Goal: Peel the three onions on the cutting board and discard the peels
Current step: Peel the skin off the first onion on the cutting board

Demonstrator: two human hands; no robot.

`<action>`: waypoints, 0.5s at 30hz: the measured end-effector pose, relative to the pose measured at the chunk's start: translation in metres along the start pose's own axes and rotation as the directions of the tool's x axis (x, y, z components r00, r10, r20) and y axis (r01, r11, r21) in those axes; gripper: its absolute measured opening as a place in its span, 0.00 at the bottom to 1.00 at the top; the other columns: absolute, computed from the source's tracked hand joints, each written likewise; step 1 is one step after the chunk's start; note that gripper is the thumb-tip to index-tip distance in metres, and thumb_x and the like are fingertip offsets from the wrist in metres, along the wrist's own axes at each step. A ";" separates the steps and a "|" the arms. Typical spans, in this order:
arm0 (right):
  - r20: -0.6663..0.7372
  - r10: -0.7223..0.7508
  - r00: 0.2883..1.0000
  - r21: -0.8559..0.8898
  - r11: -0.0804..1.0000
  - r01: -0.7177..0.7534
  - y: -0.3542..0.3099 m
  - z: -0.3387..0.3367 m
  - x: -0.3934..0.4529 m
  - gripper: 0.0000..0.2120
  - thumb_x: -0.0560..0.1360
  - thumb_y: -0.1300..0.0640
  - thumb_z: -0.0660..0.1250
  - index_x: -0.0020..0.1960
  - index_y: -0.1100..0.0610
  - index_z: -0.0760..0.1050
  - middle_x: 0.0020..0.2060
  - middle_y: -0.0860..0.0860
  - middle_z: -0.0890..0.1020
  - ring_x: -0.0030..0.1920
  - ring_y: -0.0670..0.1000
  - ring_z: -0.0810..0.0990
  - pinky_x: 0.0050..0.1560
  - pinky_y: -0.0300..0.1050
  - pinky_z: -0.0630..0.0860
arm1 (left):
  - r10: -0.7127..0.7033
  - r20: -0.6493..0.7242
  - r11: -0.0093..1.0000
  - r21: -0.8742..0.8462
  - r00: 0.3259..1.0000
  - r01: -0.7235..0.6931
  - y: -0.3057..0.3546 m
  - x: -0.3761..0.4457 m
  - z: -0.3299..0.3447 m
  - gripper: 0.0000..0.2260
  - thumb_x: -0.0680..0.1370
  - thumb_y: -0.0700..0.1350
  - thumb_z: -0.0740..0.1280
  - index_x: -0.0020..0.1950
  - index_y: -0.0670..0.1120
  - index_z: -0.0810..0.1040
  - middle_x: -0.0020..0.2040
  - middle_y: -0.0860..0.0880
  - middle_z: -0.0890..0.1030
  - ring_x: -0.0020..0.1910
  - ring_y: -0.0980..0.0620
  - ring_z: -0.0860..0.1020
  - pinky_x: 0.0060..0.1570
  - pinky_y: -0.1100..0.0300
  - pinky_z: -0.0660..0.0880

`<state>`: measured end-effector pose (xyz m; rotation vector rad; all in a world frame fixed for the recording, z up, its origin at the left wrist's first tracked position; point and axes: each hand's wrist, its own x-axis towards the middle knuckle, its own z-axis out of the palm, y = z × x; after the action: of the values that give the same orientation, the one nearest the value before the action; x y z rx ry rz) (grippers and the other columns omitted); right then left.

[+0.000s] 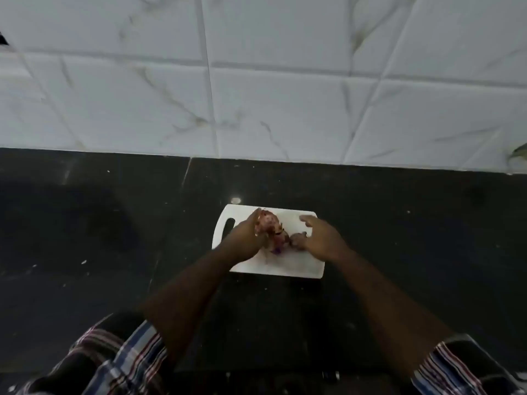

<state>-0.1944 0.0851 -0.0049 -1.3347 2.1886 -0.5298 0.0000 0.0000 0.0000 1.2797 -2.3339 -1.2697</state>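
The left hand (245,235) held a reddish onion (268,223) above the white cutting board (296,266) on the dark tabletop (114,238). The right hand (319,238) hovered beside it, fingers (306,219) spread and relaxed, holding nothing.

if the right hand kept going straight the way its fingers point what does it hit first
Probably the papery reddish onion held in the left hand: the right hand points up-left over the white plastic cutting board. Depth is unclear, so it might pass above.
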 end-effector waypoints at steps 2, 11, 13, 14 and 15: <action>0.054 -0.029 0.998 0.004 1.000 0.028 0.005 0.014 -0.007 0.33 0.71 0.58 0.73 0.74 0.56 0.68 0.70 0.53 0.74 0.68 0.54 0.73 0.65 0.43 0.69 | 0.021 0.033 0.995 -0.103 0.999 -0.018 0.000 -0.005 0.009 0.30 0.78 0.38 0.67 0.78 0.52 0.63 0.55 0.55 0.80 0.51 0.50 0.81 0.53 0.70 0.68; -0.079 0.119 0.990 0.291 0.952 -0.091 0.026 0.040 -0.017 0.32 0.65 0.55 0.80 0.67 0.52 0.74 0.57 0.52 0.79 0.54 0.51 0.78 0.52 0.42 0.73 | -0.043 -0.021 0.960 -0.279 0.999 0.036 -0.023 -0.002 0.027 0.31 0.73 0.34 0.72 0.63 0.67 0.69 0.49 0.57 0.81 0.45 0.54 0.82 0.37 0.69 0.75; -0.128 0.092 0.987 0.241 0.969 -0.059 0.030 0.041 -0.019 0.31 0.65 0.55 0.81 0.66 0.54 0.77 0.58 0.52 0.78 0.56 0.51 0.78 0.55 0.42 0.73 | -0.071 -0.018 0.952 -0.298 0.997 0.063 -0.027 -0.002 0.026 0.33 0.73 0.34 0.72 0.65 0.67 0.67 0.53 0.55 0.81 0.45 0.55 0.82 0.37 0.67 0.75; -0.161 0.084 0.983 0.208 0.977 -0.050 0.030 0.040 -0.019 0.30 0.65 0.55 0.81 0.65 0.54 0.77 0.58 0.52 0.79 0.57 0.52 0.78 0.57 0.43 0.73 | -0.088 -0.019 0.944 -0.322 0.996 0.077 -0.029 -0.002 0.025 0.33 0.73 0.34 0.72 0.66 0.66 0.67 0.54 0.53 0.80 0.42 0.56 0.81 0.36 0.68 0.73; -0.190 0.069 0.979 0.197 0.980 -0.031 0.031 0.041 -0.017 0.30 0.65 0.55 0.80 0.65 0.54 0.78 0.59 0.52 0.79 0.59 0.52 0.78 0.59 0.43 0.73 | -0.109 -0.021 0.933 -0.347 0.994 0.095 -0.031 -0.001 0.024 0.33 0.73 0.34 0.72 0.67 0.65 0.67 0.55 0.52 0.80 0.39 0.58 0.80 0.34 0.69 0.71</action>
<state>-0.1845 0.1113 -0.0509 -1.1631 2.2521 -0.8632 0.0068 0.0071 -0.0378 1.3035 -1.9236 -1.5844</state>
